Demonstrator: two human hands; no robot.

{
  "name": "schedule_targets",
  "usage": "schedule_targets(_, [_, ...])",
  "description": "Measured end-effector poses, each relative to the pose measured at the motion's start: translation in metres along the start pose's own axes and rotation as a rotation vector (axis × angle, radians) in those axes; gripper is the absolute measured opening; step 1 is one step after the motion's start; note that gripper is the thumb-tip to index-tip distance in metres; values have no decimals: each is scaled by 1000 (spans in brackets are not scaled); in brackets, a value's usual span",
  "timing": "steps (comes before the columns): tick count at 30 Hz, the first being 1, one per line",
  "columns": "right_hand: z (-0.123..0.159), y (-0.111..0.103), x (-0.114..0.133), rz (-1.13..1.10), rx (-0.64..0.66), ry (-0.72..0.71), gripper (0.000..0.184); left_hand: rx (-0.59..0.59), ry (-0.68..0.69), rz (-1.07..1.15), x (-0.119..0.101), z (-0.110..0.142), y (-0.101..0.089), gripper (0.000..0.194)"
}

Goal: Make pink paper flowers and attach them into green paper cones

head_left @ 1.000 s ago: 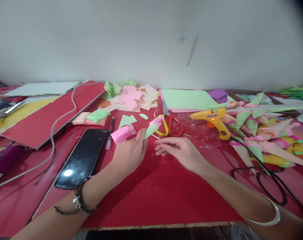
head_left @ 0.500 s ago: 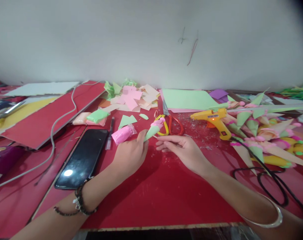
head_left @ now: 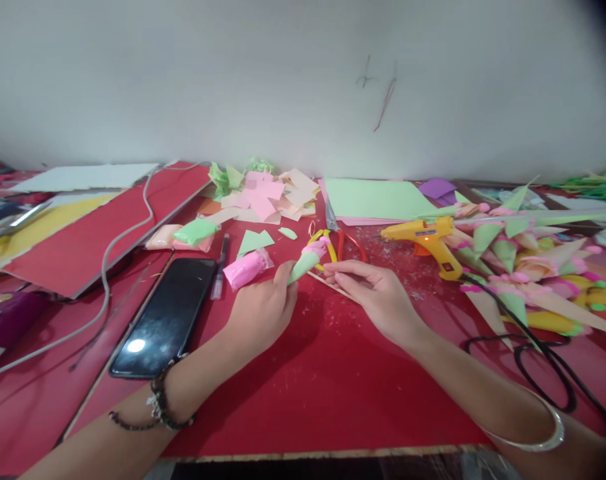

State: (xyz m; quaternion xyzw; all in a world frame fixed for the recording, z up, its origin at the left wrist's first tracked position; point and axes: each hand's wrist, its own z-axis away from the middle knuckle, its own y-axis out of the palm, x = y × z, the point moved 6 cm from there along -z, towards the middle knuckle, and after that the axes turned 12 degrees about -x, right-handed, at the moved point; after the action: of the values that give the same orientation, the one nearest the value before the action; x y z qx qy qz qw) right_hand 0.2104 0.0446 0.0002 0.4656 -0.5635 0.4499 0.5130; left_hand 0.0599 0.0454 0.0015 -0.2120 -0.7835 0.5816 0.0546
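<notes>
Black and glossy, a phone (head_left: pixel 165 320) lies well left of the scissors (head_left: pixel 339 239), with a pen (head_left: pixel 219 267) just beside it, then a pink packet (head_left: pixel 245 268). Left of and in front of the scissors, the left hand (head_left: pixel 263 307) has its fingers clenched round the green base of a pink-topped flower (head_left: pixel 309 261). A thin stick (head_left: pixel 333 287) reaches the right hand (head_left: pixel 383 300), in front of the scissors; its fingers bend together there, their grip unclear. Right of the scissors lie a glue gun (head_left: pixel 425 237) and a colourful heap (head_left: pixel 517 273)
</notes>
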Motion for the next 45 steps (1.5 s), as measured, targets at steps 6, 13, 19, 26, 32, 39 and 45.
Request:
schedule_targets(6, [-2,-7,0,34,-41,-19,18,6,23,24,-1,1,2,36])
schedule_targets(13, [-8,-13,3,-77,-121,-193,9,76,89,102,-10,3,2,36])
schedule_targets(19, [-5,-3,-2,-291,12,60,5,125,171,178,-17,5,3,38])
schedule_targets(26, [1,3,6,-224,112,-55,10,214,127,421,-21,8,7,38])
schedule_targets(32, [9,11,9,-217,235,-83,13,346,-129,1021,-24,9,7,20])
schedule_targets(39, [16,17,15,-143,313,-142,15,802,-273,1474,-39,25,14,15])
schedule_targets(45, [1,-9,16,-201,-31,-144,12,710,-361,1522,-37,21,20,17])
